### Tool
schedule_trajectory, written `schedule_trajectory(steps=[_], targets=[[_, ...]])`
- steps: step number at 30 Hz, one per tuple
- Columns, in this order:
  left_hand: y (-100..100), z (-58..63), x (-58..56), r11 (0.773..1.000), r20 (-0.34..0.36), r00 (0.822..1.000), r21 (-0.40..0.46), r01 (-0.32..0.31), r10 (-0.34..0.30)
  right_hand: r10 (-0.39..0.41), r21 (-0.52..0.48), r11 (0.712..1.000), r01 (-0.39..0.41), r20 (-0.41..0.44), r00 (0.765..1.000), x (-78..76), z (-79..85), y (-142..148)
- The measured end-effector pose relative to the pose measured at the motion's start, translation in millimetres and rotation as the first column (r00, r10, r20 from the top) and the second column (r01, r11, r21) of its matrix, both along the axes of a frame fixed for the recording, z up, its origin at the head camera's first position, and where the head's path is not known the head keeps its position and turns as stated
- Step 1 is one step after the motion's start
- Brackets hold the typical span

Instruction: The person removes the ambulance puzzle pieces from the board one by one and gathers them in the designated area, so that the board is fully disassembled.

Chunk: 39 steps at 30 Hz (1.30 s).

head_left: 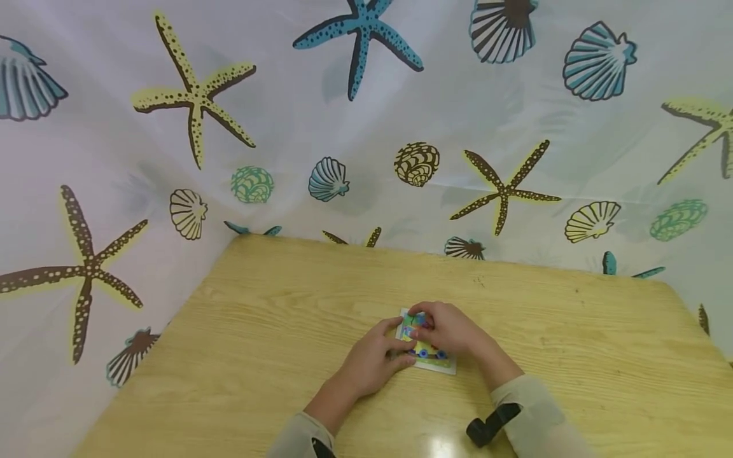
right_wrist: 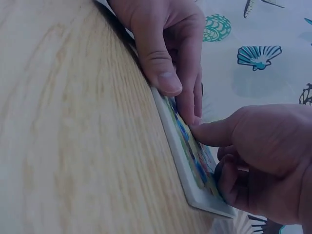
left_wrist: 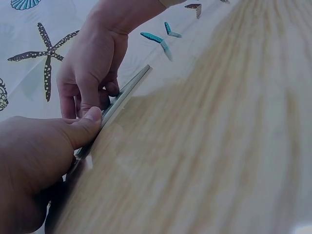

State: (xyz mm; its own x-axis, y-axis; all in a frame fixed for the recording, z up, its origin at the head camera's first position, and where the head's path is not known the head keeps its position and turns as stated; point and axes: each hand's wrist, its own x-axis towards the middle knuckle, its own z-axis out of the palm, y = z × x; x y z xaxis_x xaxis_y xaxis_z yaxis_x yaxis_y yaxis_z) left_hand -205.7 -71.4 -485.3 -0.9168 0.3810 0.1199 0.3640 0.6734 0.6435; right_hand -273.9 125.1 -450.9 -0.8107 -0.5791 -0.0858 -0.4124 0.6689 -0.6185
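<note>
Board (head_left: 431,362), flat, white-edged, colourfully printed, under the fingers (right_wrist: 214,132) on pale wooden worktop (head_left: 572,343).
Left hand (head_left: 373,357), fingers slightly parted at its edge, probably steadies it; right hand (head_left: 451,328) curls over it, whether gripping I cannot tell.

What I'm standing beside looks like a curtained-off table nook; whether it belongs to a home, an office or a studio, I can't tell. Around and below the fingers (head_left: 422,308) spreads a wood-grain tabletop (head_left: 286,305), glossy enough to throw back a bright glare (head_left: 441,446) on their near side. Beyond the fingers, a pale cloth (head_left: 378,127) hangs past the far edge and comes round to their left and right, hiding the room behind. Printed starfish (head_left: 196,95) and seashells (head_left: 329,179) dot it all over.
</note>
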Motion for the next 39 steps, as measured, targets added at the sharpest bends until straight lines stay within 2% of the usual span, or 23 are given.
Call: schedule_trajectory(steps=[4, 7, 13, 20, 23, 27, 34, 39], targets=[[-1.9, -1.8, -0.3, 0.999, 0.028, 1.0, 0.037, -0.011, 0.01, -0.019, -0.015, 1.0, 0.02, 0.056, 0.998, -0.4, 0.8, -3.1], [-1.7, -1.3, -0.7, 0.998, 0.043, 0.999, 0.066, -0.016, 0.013, -0.033, -0.025, 0.999, 0.035, 0.076, 0.997, -1.9, 0.9, -3.8], [0.1, -0.1, -2.3, 0.997, 0.053, 0.999, 0.073, -0.002, -0.002, -0.065, -0.05, 0.996, 0.07, 0.094, 0.993, -3.7, 0.9, -0.6], [-2.5, 1.9, -3.5, 0.997, 0.055, 0.998, 0.069, -0.036, 0.032, -0.032, -0.167, 0.985, 0.046, 0.09, 0.995, -3.1, -4.4, 1.3], [-3.3, 0.5, -5.3, 0.996, 0.047, 0.998, 0.074, -0.04, 0.037, -0.056, -0.183, 0.981, 0.069, 0.074, 0.996, -0.2, -8.1, 0.9], [-3.8, -1.2, -8.4, 0.997, 0.036, 0.999, 0.066, -0.041, 0.038, -0.125, -0.142, 0.981, 0.129, 0.031, 0.992, 1.4, -9.7, 0.0], [-3.4, -1.4, -6.7, 0.997, 0.049, 0.998, 0.064, -0.037, 0.033, -0.065, -0.029, 0.998, 0.062, -0.117, 0.991, 4.1, -8.9, -6.2], [-6.3, -0.4, -3.7, 0.998, 0.063, 0.998, 0.055, -0.032, 0.029, -0.054, 0.03, 0.998, 0.06, -0.181, 0.982, 11.5, -6.9, -13.7]])
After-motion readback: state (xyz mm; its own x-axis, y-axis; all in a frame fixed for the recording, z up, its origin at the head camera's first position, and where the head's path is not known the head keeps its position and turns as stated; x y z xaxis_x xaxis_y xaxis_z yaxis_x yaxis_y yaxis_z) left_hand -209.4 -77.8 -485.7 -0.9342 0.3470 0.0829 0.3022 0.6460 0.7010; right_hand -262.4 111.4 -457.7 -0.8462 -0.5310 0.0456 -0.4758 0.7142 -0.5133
